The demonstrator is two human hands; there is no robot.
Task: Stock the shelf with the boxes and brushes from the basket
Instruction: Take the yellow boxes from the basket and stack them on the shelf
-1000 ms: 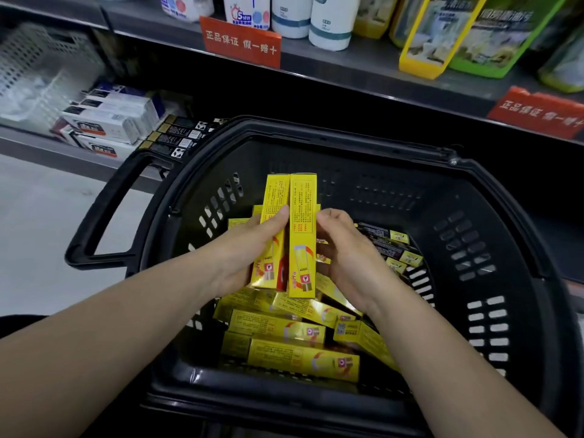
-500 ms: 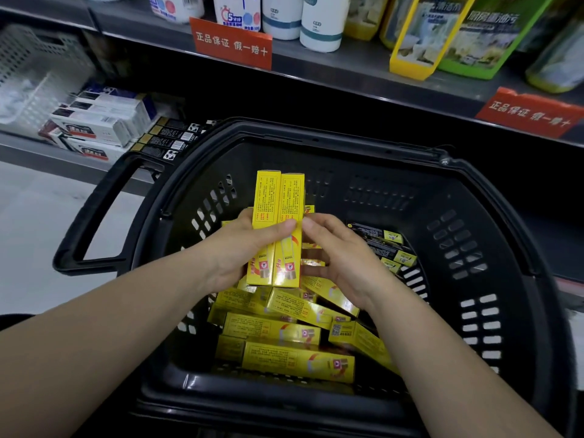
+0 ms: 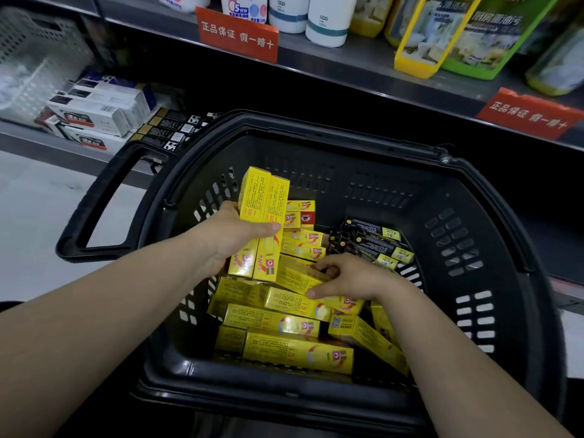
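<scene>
A black plastic basket [image 3: 474, 279] stands in front of the shelf, with several long yellow boxes [image 3: 284, 324] piled inside. My left hand [image 3: 234, 238] grips two yellow boxes [image 3: 262, 203] held upright side by side above the pile. My right hand [image 3: 350, 276] is down in the basket, thumb and fingers curled round another yellow box [image 3: 297, 278] lying on the pile. A few black packs with yellow ends [image 3: 373, 241] lie at the basket's far right side.
The lower shelf [image 3: 38, 143] at the left holds white boxes [image 3: 94, 112] and black boxes [image 3: 170, 131]. The upper shelf [image 3: 363, 64] carries bottles, yellow and green packs and red price tags [image 3: 237, 34]. The basket handle [image 3: 94, 197] sticks out left.
My right hand let go of the two upright boxes and dropped to a box on the pile. My left hand now holds the pair alone, slightly higher.
</scene>
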